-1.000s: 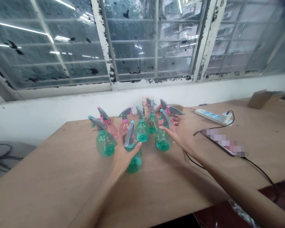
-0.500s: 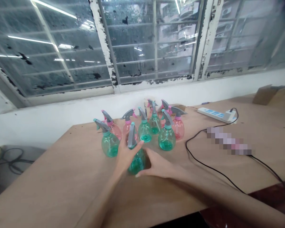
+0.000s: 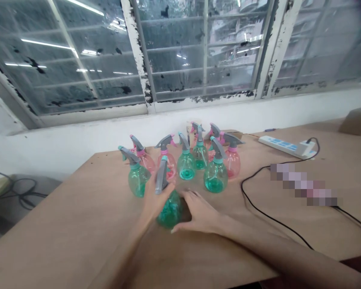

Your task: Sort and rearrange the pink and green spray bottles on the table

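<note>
My left hand [image 3: 157, 197] is wrapped round the neck of a green spray bottle [image 3: 170, 210] with a grey trigger head, nearest to me. This bottle leans a little and holds green liquid. Curved beside its lower right side is my right hand [image 3: 200, 214], thumb and fingers apart, the thumb tip close to the base; whether it touches I cannot tell. Just behind stand another green spray bottle [image 3: 136, 180] at left, a pink spray bottle [image 3: 165, 154], a green spray bottle [image 3: 186, 164] in the middle and one more green spray bottle [image 3: 215, 176] at right.
More pink and green bottles stand farther back, near a small box [image 3: 192, 126] by the wall. A white power strip [image 3: 281, 145] with a plugged-in adapter lies right, its black cable [image 3: 273, 212] looping over the brown table [image 3: 78, 228]. A cardboard box [image 3: 356, 120] sits far right.
The held bottle has come slightly left and nearer to me with my left hand, its head tilting more. My right hand keeps its curved shape beside it. The view has shifted a little.
</note>
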A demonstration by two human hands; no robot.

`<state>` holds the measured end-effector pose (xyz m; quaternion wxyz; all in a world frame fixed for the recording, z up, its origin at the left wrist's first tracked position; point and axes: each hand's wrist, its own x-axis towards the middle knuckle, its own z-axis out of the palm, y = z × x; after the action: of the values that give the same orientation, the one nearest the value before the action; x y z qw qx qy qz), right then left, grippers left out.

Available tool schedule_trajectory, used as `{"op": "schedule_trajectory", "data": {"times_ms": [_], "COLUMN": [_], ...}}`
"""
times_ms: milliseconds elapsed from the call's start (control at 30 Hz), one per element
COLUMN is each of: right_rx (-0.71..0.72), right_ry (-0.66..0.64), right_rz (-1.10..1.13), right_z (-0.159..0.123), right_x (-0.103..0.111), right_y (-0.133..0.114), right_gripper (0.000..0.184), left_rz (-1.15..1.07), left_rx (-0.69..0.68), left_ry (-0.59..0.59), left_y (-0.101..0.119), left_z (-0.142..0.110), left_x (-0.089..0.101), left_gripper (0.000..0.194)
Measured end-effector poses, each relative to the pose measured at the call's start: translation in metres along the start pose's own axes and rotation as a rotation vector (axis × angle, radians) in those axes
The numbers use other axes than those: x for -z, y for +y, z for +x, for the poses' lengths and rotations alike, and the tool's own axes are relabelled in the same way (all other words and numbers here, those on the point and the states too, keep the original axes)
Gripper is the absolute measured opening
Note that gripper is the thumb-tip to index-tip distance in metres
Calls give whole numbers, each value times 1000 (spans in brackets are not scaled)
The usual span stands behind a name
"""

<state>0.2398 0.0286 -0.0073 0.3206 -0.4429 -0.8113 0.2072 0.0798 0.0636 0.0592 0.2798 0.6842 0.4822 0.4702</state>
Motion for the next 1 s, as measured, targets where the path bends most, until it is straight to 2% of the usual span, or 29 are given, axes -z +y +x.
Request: {"op": "schedule_trajectory", "data": {"times_ms": [100,233,367,500,700,800,900,1000], "right_rx": [2,-53,-7,8,23,34,37,39], "right_ry": [-30,6,-19,-45,-61,-51,-41,-33], "right_rz": [-12,-58,-176,-224,-255,-265,-282,-290], "right_z": [-2,0,1,0,0,0,1,3], "right_x": [12,23,18,12,12,11,9,6], "right_y": [20,41,42,39,43,45,47,50], "right_gripper": [100,89,90,91,91,77,56,47], "left_rz": [-20,-42,-54,-60,-64,-24,-60,-95], "left_rx": [-15,2,7,6,45,44,19,11], "left_ry": [-29,-32,-8,50,14,31,-32,-58], "left_y": [5,16,17,13,17,16,15,16], "left_z": [0,-1,-1,-3,-3,-2,-3,-5], "left_x": [0,1,1,3,3,2,0,-2], "left_gripper": [36,26,16,18,20,19,25,30]}}
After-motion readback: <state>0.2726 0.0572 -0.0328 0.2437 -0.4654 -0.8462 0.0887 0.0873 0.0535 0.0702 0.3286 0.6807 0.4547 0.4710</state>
